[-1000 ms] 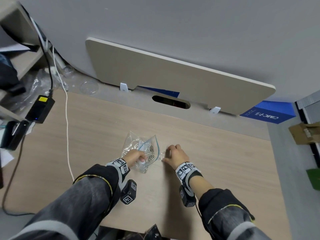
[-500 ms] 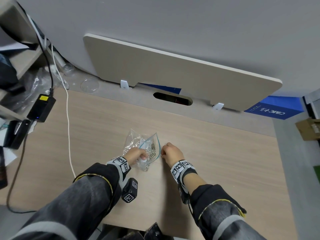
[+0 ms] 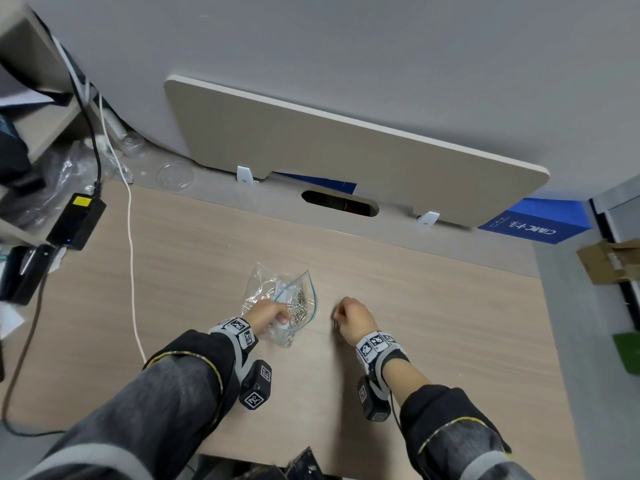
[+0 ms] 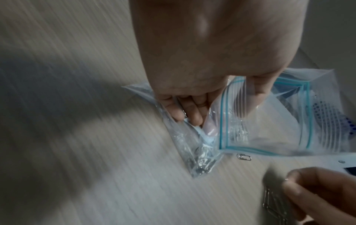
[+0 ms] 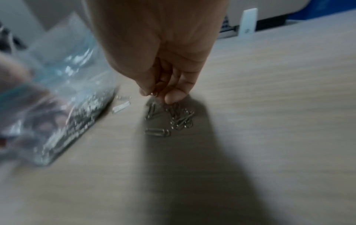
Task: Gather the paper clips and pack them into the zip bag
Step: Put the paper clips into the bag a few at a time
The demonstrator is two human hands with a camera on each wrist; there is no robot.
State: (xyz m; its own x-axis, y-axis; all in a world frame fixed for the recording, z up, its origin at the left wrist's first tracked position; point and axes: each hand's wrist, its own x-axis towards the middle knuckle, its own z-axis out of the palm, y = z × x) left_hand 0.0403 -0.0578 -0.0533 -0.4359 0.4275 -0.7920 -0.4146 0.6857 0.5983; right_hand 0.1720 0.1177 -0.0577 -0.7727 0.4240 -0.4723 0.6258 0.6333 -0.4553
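A clear zip bag (image 3: 277,299) with a blue seal strip (image 4: 223,121) lies on the wooden desk, its mouth held wide. My left hand (image 3: 266,315) grips the bag's near edge (image 4: 192,115), fingers curled into the plastic. Several silver paper clips (image 3: 299,301) sit inside the bag. My right hand (image 3: 349,318) is just right of the bag, its thumb and fingers pinching paper clips (image 5: 155,94) above a small loose pile (image 5: 173,118) on the desk. One stray clip (image 4: 244,156) lies beside the bag's mouth.
A black power adapter (image 3: 76,220) and a white cable (image 3: 131,258) lie on the desk's left part. A beige board (image 3: 346,161) leans at the back, with a blue box (image 3: 533,226) at its right end. A cardboard box (image 3: 609,261) is at far right.
My right hand has drawn back from the bag's mouth to the loose pile on the desk. The left hand still holds the bag in place.
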